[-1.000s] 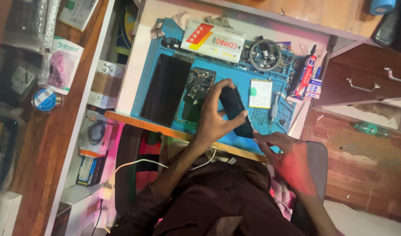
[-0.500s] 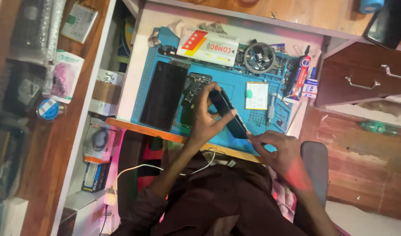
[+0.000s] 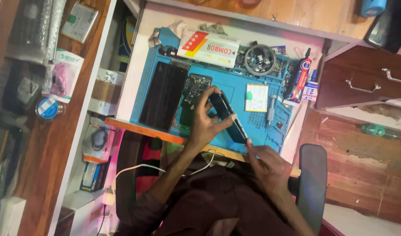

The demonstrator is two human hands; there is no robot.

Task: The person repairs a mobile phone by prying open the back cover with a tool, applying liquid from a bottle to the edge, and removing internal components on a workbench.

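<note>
My left hand [image 3: 204, 121] grips the upper half of a dark phone [image 3: 229, 117], which is held tilted on edge over a blue work mat [image 3: 261, 126]. The fingertips of my right hand [image 3: 265, 162] pinch the phone's lower end near the mat's front edge. On the mat to the left of my left hand lie a black screen panel [image 3: 163, 96] and an opened phone body [image 3: 195, 86] with its insides showing.
At the back of the mat are a white box with red and orange marks [image 3: 209, 47], a round tray of small parts [image 3: 259, 59] and a glue tube [image 3: 299, 78]. A small white and green pack [image 3: 256, 97] and a screwdriver [image 3: 270, 109] lie to the right. Wooden drawers [image 3: 362, 83] stand at the right.
My left hand has turned the phone from flat in the palm to tilted on edge. My right hand has come up from the lap to the phone's lower end.
</note>
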